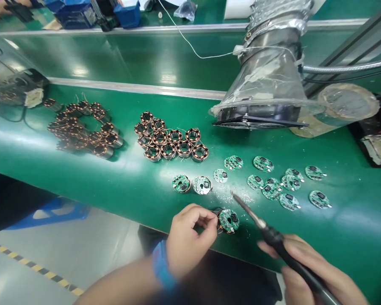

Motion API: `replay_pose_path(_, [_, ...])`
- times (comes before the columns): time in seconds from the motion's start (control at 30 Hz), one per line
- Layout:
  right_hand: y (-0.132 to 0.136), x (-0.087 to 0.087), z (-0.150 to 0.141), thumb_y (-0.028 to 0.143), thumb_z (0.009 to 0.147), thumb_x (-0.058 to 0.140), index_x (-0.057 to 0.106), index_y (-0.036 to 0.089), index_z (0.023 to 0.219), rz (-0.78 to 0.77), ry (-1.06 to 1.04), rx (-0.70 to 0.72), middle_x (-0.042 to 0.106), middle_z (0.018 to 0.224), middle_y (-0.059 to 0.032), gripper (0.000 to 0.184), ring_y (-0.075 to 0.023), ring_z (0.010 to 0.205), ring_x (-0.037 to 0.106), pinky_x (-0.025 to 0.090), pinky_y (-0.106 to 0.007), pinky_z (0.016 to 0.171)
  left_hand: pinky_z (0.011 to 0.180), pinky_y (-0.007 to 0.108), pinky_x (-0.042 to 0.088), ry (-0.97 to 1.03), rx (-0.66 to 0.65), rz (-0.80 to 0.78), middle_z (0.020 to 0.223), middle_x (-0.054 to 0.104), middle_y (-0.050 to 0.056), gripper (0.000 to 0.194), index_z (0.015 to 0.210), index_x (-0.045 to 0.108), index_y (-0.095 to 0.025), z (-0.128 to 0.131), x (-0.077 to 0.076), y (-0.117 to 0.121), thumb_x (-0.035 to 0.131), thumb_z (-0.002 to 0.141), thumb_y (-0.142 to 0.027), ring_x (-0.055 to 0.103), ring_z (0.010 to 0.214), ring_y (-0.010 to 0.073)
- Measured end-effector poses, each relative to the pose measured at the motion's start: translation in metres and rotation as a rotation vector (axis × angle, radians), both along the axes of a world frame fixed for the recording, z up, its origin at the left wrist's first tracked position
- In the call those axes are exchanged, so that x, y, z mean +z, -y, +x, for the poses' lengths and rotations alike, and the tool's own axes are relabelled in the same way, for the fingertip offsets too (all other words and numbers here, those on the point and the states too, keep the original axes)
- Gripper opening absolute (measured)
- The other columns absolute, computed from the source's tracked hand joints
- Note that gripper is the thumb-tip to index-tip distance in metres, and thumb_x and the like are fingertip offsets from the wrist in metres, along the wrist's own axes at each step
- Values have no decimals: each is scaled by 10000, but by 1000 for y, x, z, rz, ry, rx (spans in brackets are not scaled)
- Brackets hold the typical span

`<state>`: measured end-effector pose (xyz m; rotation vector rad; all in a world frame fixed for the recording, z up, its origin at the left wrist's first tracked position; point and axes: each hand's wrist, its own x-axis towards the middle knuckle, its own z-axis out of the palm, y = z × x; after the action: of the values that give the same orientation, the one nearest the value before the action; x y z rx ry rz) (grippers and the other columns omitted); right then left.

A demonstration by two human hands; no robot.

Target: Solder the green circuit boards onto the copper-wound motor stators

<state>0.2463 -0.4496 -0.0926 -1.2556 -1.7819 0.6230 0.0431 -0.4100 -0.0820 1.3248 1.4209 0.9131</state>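
Green belt-style bench mat (120,169) fills the scene, glossy under the lights and running from left to right. Its far edge is bounded by an aluminium rail (136,88), and its near edge drops away to a grey floor (66,250) marked with yellow-and-black tape (34,267). At far right, a plastic-wrapped extraction duct (266,80) bound with foil tape comes down to a black-framed mouth just above the mat.

Two groups of copper-wound stators sit on the left and middle of the mat: a loose ring (82,127) and a tight cluster (168,142). To their right and near side lie round green circuit boards (263,164), spaced unevenly, with a strip of bare green between them and the near edge.

Closest to the person, one board (228,221) lies beside a dark coil of wire, with silvery solder flecks (241,197) scattered farther out. The left hand (190,237), with a blue wristband (161,264), curls just beside that board, its fingertips (209,222) pressed together in a pinch; whatever they hold is too small to tell. The right hand (305,271) wraps a black-handled soldering iron (277,241) like a pen, its thin metal tip hovering just far of the board, not touching it.
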Motion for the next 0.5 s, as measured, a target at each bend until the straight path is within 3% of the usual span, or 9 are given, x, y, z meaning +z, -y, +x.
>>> replay_pose_path(0.13, [-24, -1, -35, 72, 806, 553, 526, 193, 1060, 112, 109, 44, 626, 1107, -104, 283, -185, 1052, 573, 481, -321, 853, 600, 204, 515, 14, 14, -30, 706, 615, 37, 91, 724, 654, -116, -4, 1, 1, 577, 769, -95, 612, 628, 116])
replay_pose_path(0.27, [-28, -9, -48, 45, 732, 638, 469, 198, 987, 105, 61, 15, 628, 1097, -101, 342, -183, 1034, 584, 481, -332, 852, 589, 223, 535, -13, 28, -67, 750, 649, 45, 116, 829, 705, -139, -10, 1, -1, 593, 807, -160, 634, 636, 130])
replay_pose_path(0.5, [-25, -5, -47, 106, 763, 621, 471, 217, 979, 85, 74, -37, 652, 1051, -75, 285, -174, 996, 613, 503, -326, 832, 707, 223, 552, -84, -28, 220, 811, 727, 35, 108, 839, 723, -163, 0, 2, -17, 661, 769, -108, 669, 744, 134])
